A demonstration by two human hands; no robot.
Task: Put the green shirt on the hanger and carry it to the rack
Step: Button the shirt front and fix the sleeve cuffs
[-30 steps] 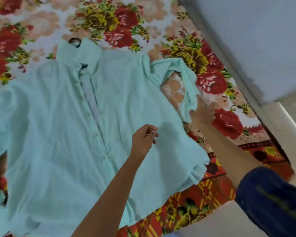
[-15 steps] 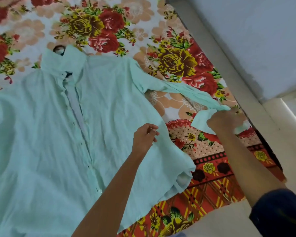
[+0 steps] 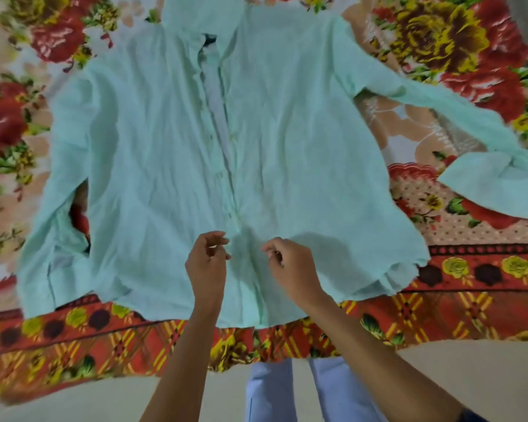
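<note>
Nearest the camera, pale trouser legs stand on a light floor, cut off by the lower frame edge, as are both forearms; a dark sleeve edge barely shows at the lower right corner. Beyond them lies the patterned border of a floral bedspread, on which the green shirt is spread flat, front side up, with its hem toward the viewer. The left hand and the right hand hover over the lower end of the shirt's button placket, one on either side of it and close together; the fingers of each are curled inward with thumb and forefinger near each other, yet neither visibly pinches cloth, and whether the fingertips touch the fabric cannot be told. Right of the placket, one sleeve stretches outward, its cuff folded back and partly cut off by the frame edge. Left of the placket, the other sleeve lies along the shirt's side. Farthest from the viewer, the collar is cropped by the upper frame edge; a small dark patch sits at the neck opening, too indistinct to identify. No part of the hanger can be made out with certainty.
</note>
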